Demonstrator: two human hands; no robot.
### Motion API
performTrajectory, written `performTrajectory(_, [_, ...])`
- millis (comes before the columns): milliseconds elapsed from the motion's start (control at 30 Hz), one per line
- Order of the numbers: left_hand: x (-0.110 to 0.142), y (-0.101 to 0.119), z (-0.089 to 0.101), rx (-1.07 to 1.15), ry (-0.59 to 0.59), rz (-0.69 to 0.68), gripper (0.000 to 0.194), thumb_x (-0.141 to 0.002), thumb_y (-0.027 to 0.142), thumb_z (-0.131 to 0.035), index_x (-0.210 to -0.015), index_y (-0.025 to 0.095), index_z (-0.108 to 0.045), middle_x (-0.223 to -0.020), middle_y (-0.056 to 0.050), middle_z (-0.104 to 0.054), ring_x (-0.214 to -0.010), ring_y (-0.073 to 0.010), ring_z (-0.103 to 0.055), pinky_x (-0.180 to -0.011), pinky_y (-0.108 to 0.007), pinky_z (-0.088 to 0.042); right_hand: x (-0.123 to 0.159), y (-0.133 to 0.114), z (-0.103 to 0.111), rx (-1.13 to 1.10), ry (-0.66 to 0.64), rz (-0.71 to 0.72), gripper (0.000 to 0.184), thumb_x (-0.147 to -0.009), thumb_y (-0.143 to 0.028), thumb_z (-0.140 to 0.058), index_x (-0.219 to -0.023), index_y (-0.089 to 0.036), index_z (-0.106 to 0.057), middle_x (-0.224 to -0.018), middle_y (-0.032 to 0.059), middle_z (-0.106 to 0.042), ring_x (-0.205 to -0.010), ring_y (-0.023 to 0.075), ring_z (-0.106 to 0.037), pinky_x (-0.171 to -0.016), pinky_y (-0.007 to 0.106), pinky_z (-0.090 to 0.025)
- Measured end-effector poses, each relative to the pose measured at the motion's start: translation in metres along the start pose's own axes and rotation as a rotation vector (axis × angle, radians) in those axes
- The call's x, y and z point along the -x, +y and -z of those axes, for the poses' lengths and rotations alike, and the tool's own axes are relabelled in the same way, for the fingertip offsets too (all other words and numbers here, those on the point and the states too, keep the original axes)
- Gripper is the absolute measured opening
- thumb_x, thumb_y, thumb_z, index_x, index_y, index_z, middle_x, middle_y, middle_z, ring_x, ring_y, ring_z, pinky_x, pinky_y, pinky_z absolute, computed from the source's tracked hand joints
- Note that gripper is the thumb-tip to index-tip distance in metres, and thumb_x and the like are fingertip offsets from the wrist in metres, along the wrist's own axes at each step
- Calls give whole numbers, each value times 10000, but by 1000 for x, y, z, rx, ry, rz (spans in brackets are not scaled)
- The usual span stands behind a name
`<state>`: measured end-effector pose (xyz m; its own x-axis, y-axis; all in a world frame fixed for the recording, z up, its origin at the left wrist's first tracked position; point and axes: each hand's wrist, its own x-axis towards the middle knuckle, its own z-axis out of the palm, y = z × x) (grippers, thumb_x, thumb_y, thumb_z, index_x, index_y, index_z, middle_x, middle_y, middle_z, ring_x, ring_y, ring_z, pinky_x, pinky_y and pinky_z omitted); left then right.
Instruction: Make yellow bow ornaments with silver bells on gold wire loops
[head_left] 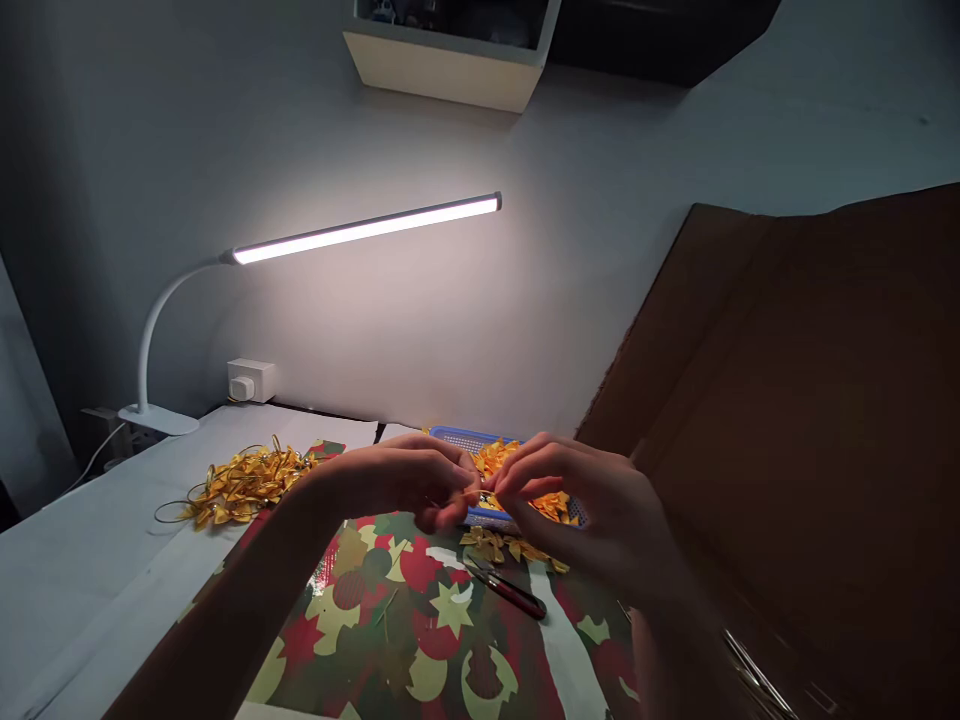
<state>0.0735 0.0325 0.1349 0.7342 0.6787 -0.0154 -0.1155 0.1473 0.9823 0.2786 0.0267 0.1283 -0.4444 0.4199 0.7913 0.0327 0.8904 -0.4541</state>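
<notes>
Both my hands are close together above the middle of the table, pinching a thin golden cord or loop (486,492) between them. My left hand (431,485) is closed, its fingertips on the left end of the cord. From the other side, my right hand (581,500) grips it between thumb and forefinger. What else the fingers cover is hidden. Behind the hands is a blue plastic basket (454,434) holding yellow ribbon bows (495,457). A few more yellow bows (487,545) lie in front of it, beside a dark-red-handled cutting tool (514,592).
A pile of yellow bows with thin loops (251,485) lies at left. Camouflage-like patterned sheet (420,620) covers the table's middle. A lit lamp (367,229) stands at back left, near a wall socket (251,380). Large cardboard (810,420) leans at right; a cabinet (446,75) hangs above.
</notes>
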Motion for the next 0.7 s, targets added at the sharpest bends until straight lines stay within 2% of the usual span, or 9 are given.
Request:
performTrajectory(100, [2,3,-5,-98,55,-12,138,-740,254,-638,-708,120,-632,-624,-10,-621,-560,-96,-527,-530,-213,-393,0,1,0,21,-29,10,149,-773,-80,-659,-759,-229,-658,-709,-23,-679,-670,107,-641,-591,201,-616])
performTrajectory(200, [3,5,-8,-184,105,27,169,-760,289,-641,-703,137,-596,-584,29,-552,-477,-68,-394,-441,-212,-262,0,3,0,39,-52,4,148,-778,-81,-650,-769,-228,-659,-728,-20,-670,-666,107,-643,-616,222,-625])
performTrajectory(300, [3,5,-9,-202,126,39,189,-744,305,-669,-701,145,-577,-508,85,-383,-454,-62,-230,-421,-225,-134,0,3,-1,43,-74,-14,149,-775,-79,-639,-774,-228,-655,-745,-16,-675,-684,114,-652,-623,234,-629])
performTrajectory(400, [1,4,-9,-210,138,25,203,-721,314,-690,-691,145,-581,-501,97,-311,-464,-68,-185,-429,-239,-111,-1,4,-1,38,-79,-19,138,-777,-91,-635,-776,-228,-653,-744,-14,-682,-692,117,-657,-619,233,-628])
performTrajectory(700, [-3,1,-9,-169,192,6,167,-679,263,-675,-646,156,-551,-503,88,-307,-473,-71,-172,-449,-255,-90,-2,2,2,144,-49,-1,105,-785,-134,-642,-749,-232,-635,-680,-30,-706,-613,126,-676,-581,253,-588])
